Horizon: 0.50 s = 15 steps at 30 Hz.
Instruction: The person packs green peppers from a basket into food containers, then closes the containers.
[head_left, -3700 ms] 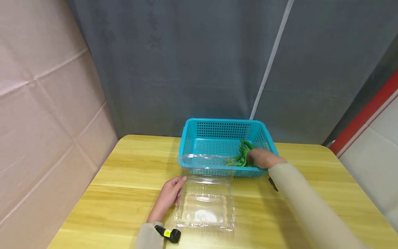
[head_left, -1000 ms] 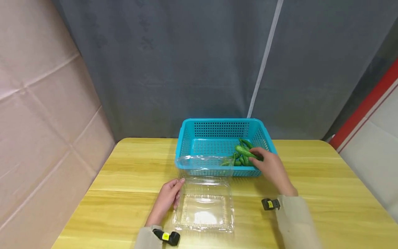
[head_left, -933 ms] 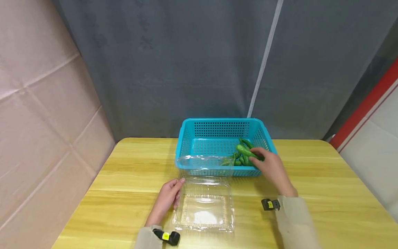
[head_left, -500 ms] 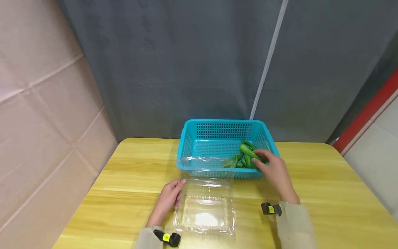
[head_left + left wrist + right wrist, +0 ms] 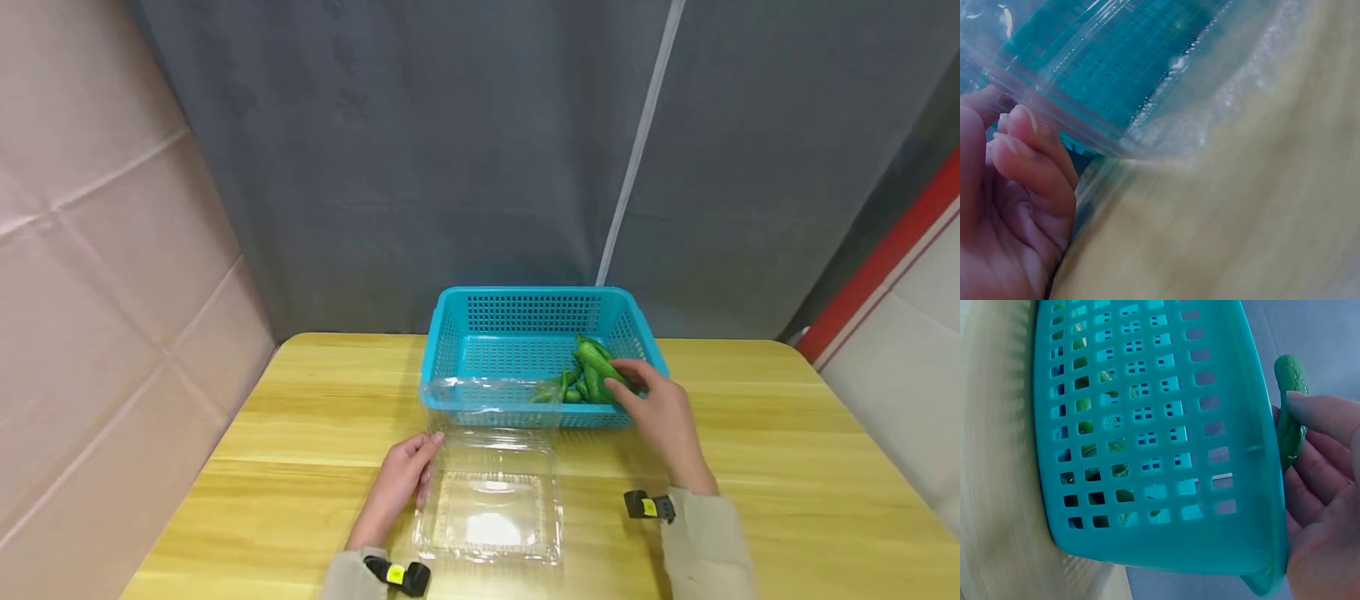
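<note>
My right hand pinches a long green pepper between thumb and fingers at the near right corner of a blue plastic basket. In the right wrist view this pepper shows just above the rim. Several more green peppers lie in the basket's right part, some seen through the clear lid. My left hand holds the left edge of a clear hinged plastic container near its hinge. Its lid stands raised against the basket's front. In the left wrist view, the fingers curl by the clear edge.
The basket sits at the back of a light wooden table, with a dark grey curtain behind it. A pale padded wall borders the left side. A black wrist camera is strapped at each sleeve.
Earlier my right hand was down among the peppers; it now holds one at rim height, tilted a little more steeply than a second ago. My left hand has stayed on the container.
</note>
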Each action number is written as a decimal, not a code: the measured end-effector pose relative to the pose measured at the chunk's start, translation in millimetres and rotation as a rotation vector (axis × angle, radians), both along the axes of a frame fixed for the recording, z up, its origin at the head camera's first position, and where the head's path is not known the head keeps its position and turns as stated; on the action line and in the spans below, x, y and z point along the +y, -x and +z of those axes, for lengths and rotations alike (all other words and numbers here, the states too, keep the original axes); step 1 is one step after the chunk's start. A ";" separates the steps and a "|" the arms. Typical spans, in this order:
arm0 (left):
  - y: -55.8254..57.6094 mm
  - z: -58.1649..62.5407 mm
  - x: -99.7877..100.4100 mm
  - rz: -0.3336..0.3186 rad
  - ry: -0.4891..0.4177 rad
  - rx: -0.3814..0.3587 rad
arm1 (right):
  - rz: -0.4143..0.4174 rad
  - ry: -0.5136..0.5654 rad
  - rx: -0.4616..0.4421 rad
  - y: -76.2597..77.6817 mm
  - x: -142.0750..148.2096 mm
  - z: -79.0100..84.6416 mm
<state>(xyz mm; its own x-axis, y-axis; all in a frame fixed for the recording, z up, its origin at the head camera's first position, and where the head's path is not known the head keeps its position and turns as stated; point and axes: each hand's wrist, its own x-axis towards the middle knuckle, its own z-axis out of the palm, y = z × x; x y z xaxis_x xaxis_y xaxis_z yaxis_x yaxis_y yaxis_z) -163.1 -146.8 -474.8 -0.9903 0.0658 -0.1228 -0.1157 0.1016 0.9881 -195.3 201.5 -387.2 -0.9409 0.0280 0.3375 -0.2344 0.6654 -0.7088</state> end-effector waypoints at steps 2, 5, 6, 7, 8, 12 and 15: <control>0.2 0.8 -0.3 0.004 -0.002 0.001 | -0.001 0.006 0.011 0.2 -0.9 0.1; 1.1 1.9 -0.4 0.009 -0.003 0.000 | 0.002 0.005 0.028 0.6 -2.6 -0.1; 1.4 2.2 -0.4 0.010 -0.003 -0.001 | 0.006 0.003 0.033 0.8 -3.1 -0.4; 1.5 2.3 -0.4 0.010 -0.005 -0.004 | 0.008 0.003 0.037 0.9 -3.6 -0.6; 1.6 2.2 -0.4 0.009 -0.007 -0.009 | 0.012 0.001 0.040 0.9 -4.1 -0.9; 1.3 0.9 -0.1 0.003 -0.016 -0.023 | 0.017 0.002 0.050 -0.1 -5.1 -0.8; 1.2 -0.2 0.5 0.005 -0.021 -0.020 | 0.011 0.011 0.065 -1.9 -5.7 2.3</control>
<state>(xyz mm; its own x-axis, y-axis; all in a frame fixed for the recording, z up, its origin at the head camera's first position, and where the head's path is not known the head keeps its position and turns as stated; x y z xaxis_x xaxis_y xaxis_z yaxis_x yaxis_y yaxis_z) -164.3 -146.3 -475.0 -0.9880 0.0633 -0.1408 -0.1355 0.0807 0.9875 -193.4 195.8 -384.9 -0.9173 0.0219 0.3976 -0.2872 0.6551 -0.6988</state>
